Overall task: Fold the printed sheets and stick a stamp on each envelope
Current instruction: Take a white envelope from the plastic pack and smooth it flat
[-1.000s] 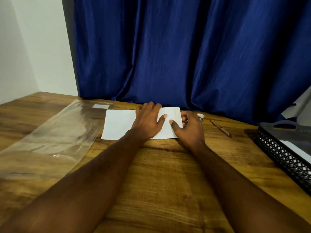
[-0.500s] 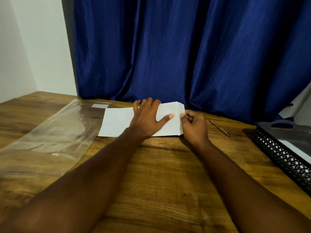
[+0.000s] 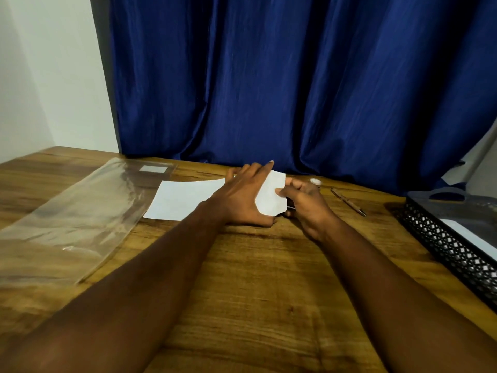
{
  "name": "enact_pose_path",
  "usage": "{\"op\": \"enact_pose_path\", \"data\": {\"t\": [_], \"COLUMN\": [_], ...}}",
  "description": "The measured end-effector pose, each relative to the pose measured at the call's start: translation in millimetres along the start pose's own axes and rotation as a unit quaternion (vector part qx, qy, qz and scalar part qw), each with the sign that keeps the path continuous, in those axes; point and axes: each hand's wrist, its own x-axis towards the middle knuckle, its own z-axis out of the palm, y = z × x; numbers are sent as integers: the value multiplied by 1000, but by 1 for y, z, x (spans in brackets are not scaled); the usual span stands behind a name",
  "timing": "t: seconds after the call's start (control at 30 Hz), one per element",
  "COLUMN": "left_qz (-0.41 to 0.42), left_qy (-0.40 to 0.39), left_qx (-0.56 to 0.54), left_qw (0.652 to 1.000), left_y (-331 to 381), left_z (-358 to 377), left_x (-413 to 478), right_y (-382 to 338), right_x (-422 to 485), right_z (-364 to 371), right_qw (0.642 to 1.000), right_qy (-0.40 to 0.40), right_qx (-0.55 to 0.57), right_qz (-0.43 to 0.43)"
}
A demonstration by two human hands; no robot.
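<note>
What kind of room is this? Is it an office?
Probably a desk at home or in a small office. A wooden table stands against a blue curtain, with a pen, a black mesh paper tray and a white sheet being folded.

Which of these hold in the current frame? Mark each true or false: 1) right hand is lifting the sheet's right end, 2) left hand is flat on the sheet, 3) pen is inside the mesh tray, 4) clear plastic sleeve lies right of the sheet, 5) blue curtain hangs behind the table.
1) True. The right hand pinches the raised right end of the white sheet.
2) True. The left hand presses on the sheet.
3) False. The pen lies on the wooden table, left of the black mesh tray.
4) False. The plastic sleeve lies left of the sheet.
5) True. The blue curtain hangs there.
</note>
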Motion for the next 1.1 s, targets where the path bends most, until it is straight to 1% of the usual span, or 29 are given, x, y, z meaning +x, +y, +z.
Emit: {"op": "enact_pose_path", "data": {"t": [0.17, 0.33, 0.43, 0.6, 0.67, 0.73, 0.9, 1.0, 1.1], "left_qz": [9, 13, 12, -27, -35, -32, -21, -10, -3], "left_qy": [8, 11, 9, -73, -82, -73, -51, -40, -32], "left_qx": [9, 19, 18, -21, -27, -27, -34, -23, -18], "left_qw": [1000, 1000, 1000, 997, 996, 996, 998, 999, 999], "left_y": [2, 3, 5, 6, 6, 6, 11, 13, 14], "left_z": [-2, -2, -3, -4, -3, -5, -11, -13, -15], "left_x": [1, 1, 0, -1, -2, -3, -3, -3, -2], "right_y": [1, 0, 1, -4, -5, -4, -3, -3, -1], "right_x": [2, 1, 2, 4, 5, 6, 7, 9, 13], "right_z": [-5, -4, -2, -7, -9, -10, -14, -19, -25], "right_qw": [999, 998, 999, 998, 997, 997, 998, 998, 998], "right_qy": [-44, -60, -42, 10, 23, 25, -14, -28, -26], "right_qx": [8, 11, 10, 51, 58, 56, 46, 21, -5], "right_qz": [-2, 4, 6, 39, 44, 41, 33, 51, 62]}}
